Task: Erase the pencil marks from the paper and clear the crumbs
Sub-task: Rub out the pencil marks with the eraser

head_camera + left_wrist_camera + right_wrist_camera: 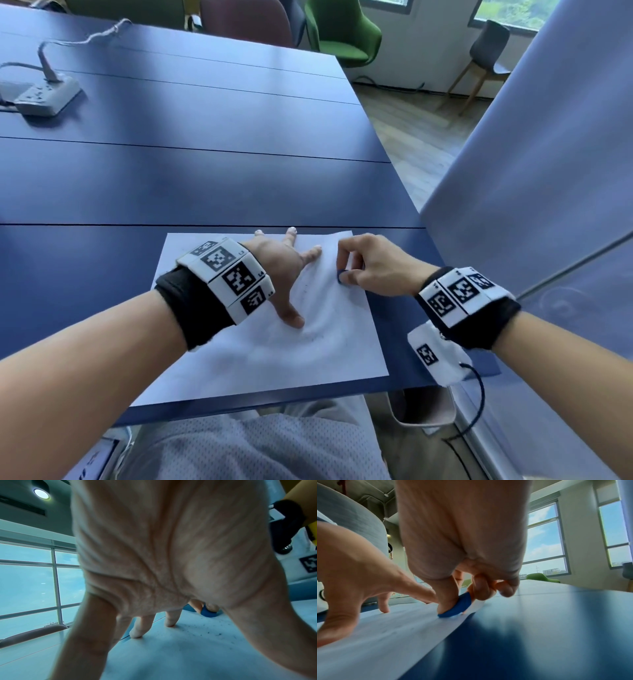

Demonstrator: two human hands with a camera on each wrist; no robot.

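Observation:
A white sheet of paper [267, 356] lies on the blue table [171, 178] near its front right corner. My left hand [284, 270] is spread flat on the sheet, fingertips and thumb pressing it down. My right hand [359, 263] pinches a small blue eraser [341, 276] between thumb and fingers, its lower edge touching the paper near the right edge. The eraser [458, 607] meets the paper [385, 631] in the right wrist view. Dark crumbs [211, 632] are scattered on the sheet between my left thumb and fingers, with the eraser [208, 613] beyond them.
A grey power strip [44, 97] with a cable sits at the table's far left. The table's right edge runs just past the paper, with wooden floor below. A green chair [346, 34] and other chairs stand behind the table. A pale curtain [548, 171] hangs at the right.

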